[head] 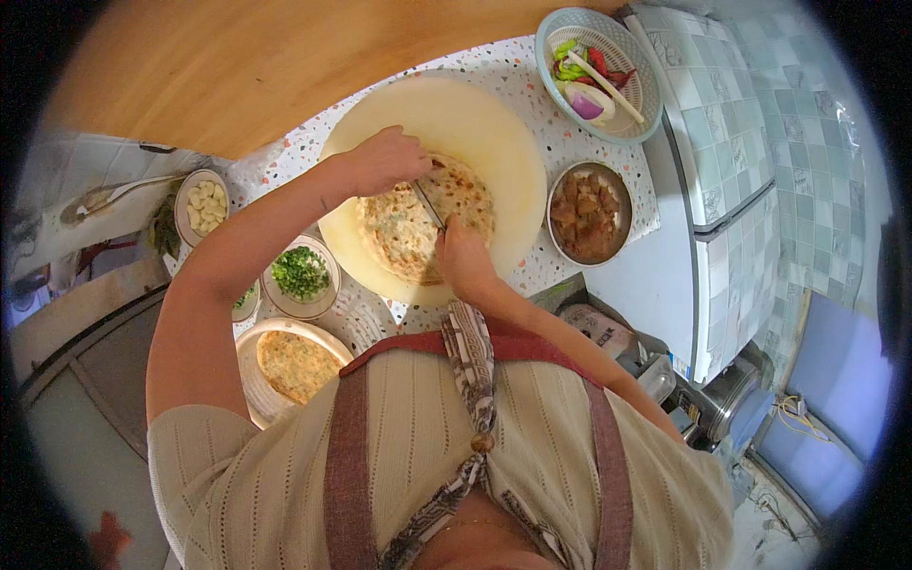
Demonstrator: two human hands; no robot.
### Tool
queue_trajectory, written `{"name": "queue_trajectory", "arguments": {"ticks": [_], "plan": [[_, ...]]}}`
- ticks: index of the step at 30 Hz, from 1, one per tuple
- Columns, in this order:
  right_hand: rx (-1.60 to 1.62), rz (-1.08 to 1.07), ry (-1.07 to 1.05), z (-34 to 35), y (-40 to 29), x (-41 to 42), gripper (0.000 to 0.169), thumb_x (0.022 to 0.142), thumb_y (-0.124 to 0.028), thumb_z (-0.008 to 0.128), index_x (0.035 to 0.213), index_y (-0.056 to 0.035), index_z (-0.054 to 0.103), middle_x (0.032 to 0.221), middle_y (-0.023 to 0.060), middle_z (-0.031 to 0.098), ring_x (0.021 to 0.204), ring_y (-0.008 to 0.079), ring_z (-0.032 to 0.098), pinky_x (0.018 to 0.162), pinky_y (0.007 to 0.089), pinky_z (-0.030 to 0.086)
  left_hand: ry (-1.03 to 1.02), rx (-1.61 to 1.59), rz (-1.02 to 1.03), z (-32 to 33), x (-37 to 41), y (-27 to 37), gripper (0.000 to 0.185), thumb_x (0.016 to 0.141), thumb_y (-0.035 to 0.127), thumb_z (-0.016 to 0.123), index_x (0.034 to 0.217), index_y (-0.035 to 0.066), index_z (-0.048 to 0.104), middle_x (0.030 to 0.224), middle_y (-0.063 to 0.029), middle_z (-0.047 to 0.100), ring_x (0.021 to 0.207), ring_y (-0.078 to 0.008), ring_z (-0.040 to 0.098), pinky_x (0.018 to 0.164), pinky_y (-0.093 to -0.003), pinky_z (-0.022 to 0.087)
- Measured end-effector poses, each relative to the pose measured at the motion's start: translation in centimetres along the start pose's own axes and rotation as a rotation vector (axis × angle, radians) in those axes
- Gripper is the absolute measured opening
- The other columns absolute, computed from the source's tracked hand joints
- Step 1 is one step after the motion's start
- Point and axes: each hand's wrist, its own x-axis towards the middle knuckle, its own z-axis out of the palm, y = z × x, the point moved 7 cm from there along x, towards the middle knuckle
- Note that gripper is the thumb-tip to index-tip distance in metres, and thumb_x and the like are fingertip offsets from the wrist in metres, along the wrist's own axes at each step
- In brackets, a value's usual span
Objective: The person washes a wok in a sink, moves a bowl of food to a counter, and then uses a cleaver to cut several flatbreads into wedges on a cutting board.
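Observation:
A round browned flatbread [463, 192] lies on a large round pale board [513, 164]. My right hand [464, 258] is closed at the near end of a narrow metal blade, seemingly a knife [428, 204], which slants across the bread. At the blade's far end, my left hand [395, 162] rests with curled fingers at the bread's far left edge; whether it grips the blade or the bread is hidden. Another flatbread [298, 365] sits in a pale round container [246, 356] at the near left, partly covered by my clothing.
Left of the board stand a bowl of chopped green onion [301, 274] and a bowl of peeled garlic cloves [206, 206]. To the right are a metal bowl of brown meat chunks [588, 214] and a basket [548, 78] with peppers and onion. A refrigerator [641, 285] borders the counter.

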Motion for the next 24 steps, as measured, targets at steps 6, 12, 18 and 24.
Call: {"name": "queue_trajectory", "arguments": {"ticks": [6, 12, 18, 24], "plan": [[0.084, 0.018, 0.019, -0.2, 0.6, -0.4, 0.025, 0.092, -0.016, 0.048, 0.104, 0.0059, 0.043, 0.070, 0.0307, 0.061, 0.067, 0.0485, 0.061, 0.062, 0.0569, 0.048, 0.027, 0.011, 0.025, 0.3, 0.4, 0.5, 0.030, 0.071, 0.006, 0.068, 0.099, 0.012, 0.059, 0.096, -0.0056, 0.061, 0.101, -0.0252, 0.056, 0.084, -0.0443, 0.042], [0.082, -0.011, 0.055, 0.2, 0.4, -0.3, 0.025, 0.092, -0.015, 0.048, 0.106, 0.0051, 0.044, 0.072, 0.0317, 0.061, 0.069, 0.0505, 0.060, 0.065, 0.0591, 0.047, 0.035, 0.025, 0.008, 0.5, 0.0, 0.4, 0.030, 0.068, 0.005, 0.070, 0.095, 0.012, 0.058, 0.095, -0.0047, 0.061, 0.100, -0.0249, 0.056, 0.081, -0.0429, 0.041], [0.060, 0.031, -0.007, 0.2, -0.1, 0.9, 0.021, 0.092, -0.014, 0.047, 0.103, 0.0042, 0.046, 0.074, 0.0316, 0.061, 0.071, 0.0509, 0.060, 0.066, 0.0584, 0.048, 0.134, -0.059, -0.001, 0.4, -0.5, -0.6, 0.026, 0.069, 0.000, 0.065, 0.091, 0.012, 0.057, 0.091, -0.0040, 0.062, 0.096, -0.0253, 0.058, 0.078, -0.0425, 0.042], [0.063, -0.020, 0.100, -0.3, -0.3, 0.5, 0.019, 0.091, -0.012, 0.051, 0.095, 0.0060, 0.049, 0.074, 0.0302, 0.061, 0.070, 0.0480, 0.060, 0.066, 0.0553, 0.048, 0.112, 0.023, -0.006, 0.1, 0.0, -0.1, 0.024, 0.070, 0.003, 0.064, 0.093, 0.011, 0.060, 0.091, -0.0056, 0.062, 0.096, -0.0257, 0.058, 0.079, -0.0426, 0.042]]}}
